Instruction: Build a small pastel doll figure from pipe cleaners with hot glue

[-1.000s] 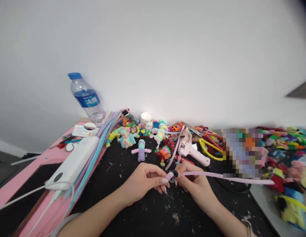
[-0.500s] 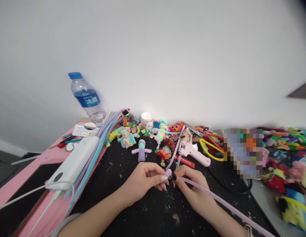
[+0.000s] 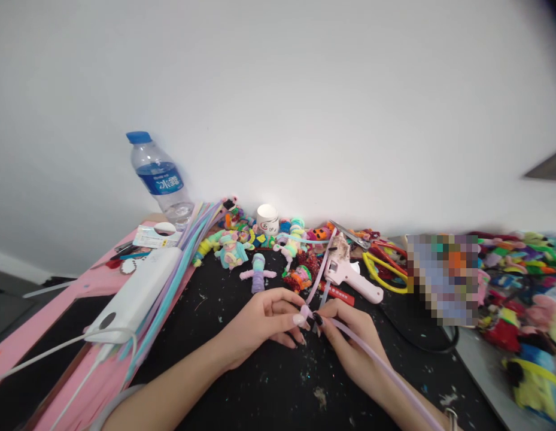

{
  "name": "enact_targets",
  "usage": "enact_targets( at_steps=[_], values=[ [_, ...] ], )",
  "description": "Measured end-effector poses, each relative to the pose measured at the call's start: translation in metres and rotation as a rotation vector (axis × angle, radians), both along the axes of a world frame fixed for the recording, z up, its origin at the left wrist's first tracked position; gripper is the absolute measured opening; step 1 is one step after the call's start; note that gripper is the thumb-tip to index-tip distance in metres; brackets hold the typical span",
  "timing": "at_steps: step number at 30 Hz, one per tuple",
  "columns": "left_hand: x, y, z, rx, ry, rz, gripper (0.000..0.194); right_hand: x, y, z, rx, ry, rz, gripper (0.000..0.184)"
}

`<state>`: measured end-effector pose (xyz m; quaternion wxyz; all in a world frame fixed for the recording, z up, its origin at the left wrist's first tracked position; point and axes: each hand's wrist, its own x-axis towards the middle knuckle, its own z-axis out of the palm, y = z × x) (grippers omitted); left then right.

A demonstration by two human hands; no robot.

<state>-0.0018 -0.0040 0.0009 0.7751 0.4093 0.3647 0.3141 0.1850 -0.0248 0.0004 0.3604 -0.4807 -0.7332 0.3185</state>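
Note:
A pale pink-purple pipe cleaner point(image 3: 377, 357) runs between both hands at the middle of the dark mat. Its near end forms a small coil, pinched by the thumb and fingers of my left hand point(image 3: 271, 320). Close beside the coil, the dark-nailed fingertips of my right hand point(image 3: 347, 332) grip the same strand, and its long tail passes over that hand and forearm. Just beyond my left hand lies a pipe-cleaner doll point(image 3: 258, 272) with a purple body and pink arms. A pink glue gun point(image 3: 352, 276) rests beyond my right hand.
Pipe cleaners point(image 3: 170, 299) lie along a white power strip point(image 3: 136, 293) on the left. A water bottle point(image 3: 161, 179) leans at the wall, and a paper cup point(image 3: 267, 220) stands among figures. Yellow-handled scissors point(image 3: 383, 275) and a red glue-stick-like piece point(image 3: 340, 294) lie right.
The tail of the pipe cleaner over my right arm has swung downward and bends more. My fingers have shifted slightly around the coil; both hands stay together.

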Motion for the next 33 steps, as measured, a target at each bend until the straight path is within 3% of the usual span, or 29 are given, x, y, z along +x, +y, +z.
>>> enact_targets(
  at_steps=[11, 19, 33],
  values=[
    [0.0010, -0.0036, -0.0029, -0.146, -0.069, 0.036, 0.018, -0.0020, 0.0001, -0.0034, -0.049, 0.014, 0.093, 0.020],
    [0.0000, -0.0030, 0.0003, -0.108, 0.000, 0.032, 0.017, -0.0020, -0.0031, 0.0004, -0.042, -0.003, 0.161, 0.021],
    [0.0020, -0.0039, 0.0033, -0.017, 0.202, -0.088, 0.021, -0.0001, -0.0033, -0.0018, -0.028, -0.046, 0.217, 0.026]
  ],
)
